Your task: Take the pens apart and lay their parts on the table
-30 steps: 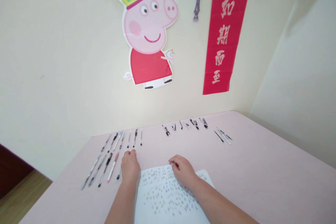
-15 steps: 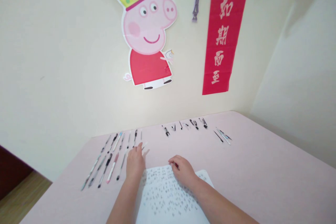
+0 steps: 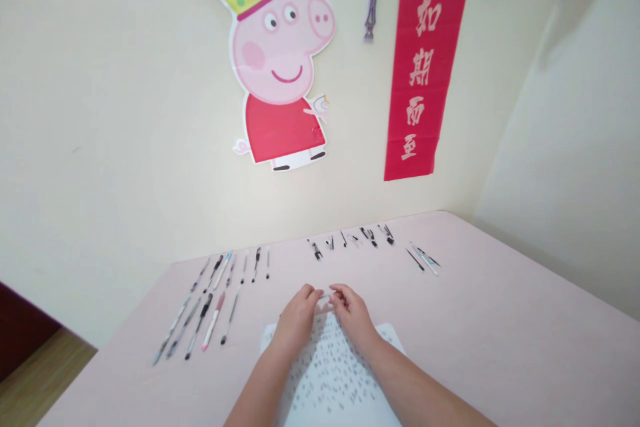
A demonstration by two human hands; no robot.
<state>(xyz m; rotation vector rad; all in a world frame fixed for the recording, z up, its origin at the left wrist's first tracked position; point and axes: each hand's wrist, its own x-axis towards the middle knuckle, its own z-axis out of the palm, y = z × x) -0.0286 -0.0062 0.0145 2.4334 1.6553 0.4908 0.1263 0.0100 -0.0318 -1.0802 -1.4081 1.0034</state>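
Note:
Above the top of a sheet of handwritten paper [image 3: 325,373], my two hands are close together. My left hand [image 3: 299,315] is closed in a pinch on a slim, pale pen [image 3: 325,295]. The pen's other end lies at the fingertips of my right hand [image 3: 353,312], which are also pinched together. Fingers cover both ends of the pen, so its tip and cap cannot be made out. My forearms lie over the sides of the paper.
Two rows of pens stand to the left, among them a pink-and-white pen [image 3: 214,321] and a black-gripped pen [image 3: 199,327]. Small pen parts [image 3: 367,235] lie along the back of the pink table [image 3: 500,320]. Several slender pieces [image 3: 424,258] rest at right.
My left hand has moved right, from beside the pens to in front of my right hand, bringing the slim pen along. My right hand has shifted slightly up and right.

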